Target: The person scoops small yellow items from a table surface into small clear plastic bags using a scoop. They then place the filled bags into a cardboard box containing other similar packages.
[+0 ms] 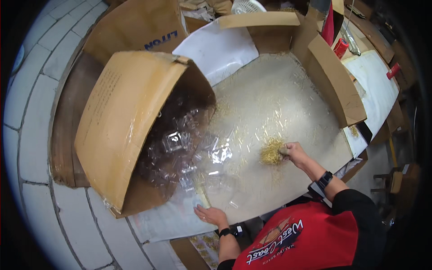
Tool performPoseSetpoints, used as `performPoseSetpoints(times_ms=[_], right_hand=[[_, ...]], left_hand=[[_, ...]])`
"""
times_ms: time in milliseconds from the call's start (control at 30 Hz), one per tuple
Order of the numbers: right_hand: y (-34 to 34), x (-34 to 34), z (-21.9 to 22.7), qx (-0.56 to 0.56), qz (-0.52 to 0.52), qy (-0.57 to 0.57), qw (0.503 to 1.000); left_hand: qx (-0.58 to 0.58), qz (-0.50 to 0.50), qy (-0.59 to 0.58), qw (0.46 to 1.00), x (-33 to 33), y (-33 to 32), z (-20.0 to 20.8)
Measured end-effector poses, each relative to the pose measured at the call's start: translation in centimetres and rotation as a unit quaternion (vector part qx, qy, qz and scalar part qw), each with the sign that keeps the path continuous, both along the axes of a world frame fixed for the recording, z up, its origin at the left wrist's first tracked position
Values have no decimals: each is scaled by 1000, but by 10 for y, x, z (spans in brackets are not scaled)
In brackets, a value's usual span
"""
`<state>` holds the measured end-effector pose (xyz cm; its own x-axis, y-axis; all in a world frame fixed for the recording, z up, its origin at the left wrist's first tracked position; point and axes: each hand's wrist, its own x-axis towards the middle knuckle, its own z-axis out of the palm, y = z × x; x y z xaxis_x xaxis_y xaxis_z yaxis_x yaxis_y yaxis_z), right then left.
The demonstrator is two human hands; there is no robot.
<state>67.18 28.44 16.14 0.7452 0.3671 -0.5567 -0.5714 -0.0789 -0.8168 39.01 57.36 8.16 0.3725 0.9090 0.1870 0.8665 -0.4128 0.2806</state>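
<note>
Plainly, one right hand [297, 154] — holding one golden clump [271, 153].

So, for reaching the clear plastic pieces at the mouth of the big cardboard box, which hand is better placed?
Probably the left hand: it rests nearer to the clear plastic pieces, fingers extended. The right hand is farther away and gripping gold strands.

One head-worn fisheye looks down on both hands [296, 154] from above.
</note>
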Motion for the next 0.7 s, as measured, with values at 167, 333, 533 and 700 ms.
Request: performPoseSetpoints(times_ms=[167,333,533,700], right_hand=[[-24,24,22,14,-57,-24,998],[-62,54,35,-31,-120,-96,988],[-97,74,6,-69,-91,-172,978],[-92,67,40,-51,-120,-118,984]], left_hand=[[-24,-3,-17,1000,-4,-3,11],[11,-17,-20,1000,2,-5,5],[35,-22,-32,999,6,-14,38],[49,-24,-28,998,2,-11,30]])
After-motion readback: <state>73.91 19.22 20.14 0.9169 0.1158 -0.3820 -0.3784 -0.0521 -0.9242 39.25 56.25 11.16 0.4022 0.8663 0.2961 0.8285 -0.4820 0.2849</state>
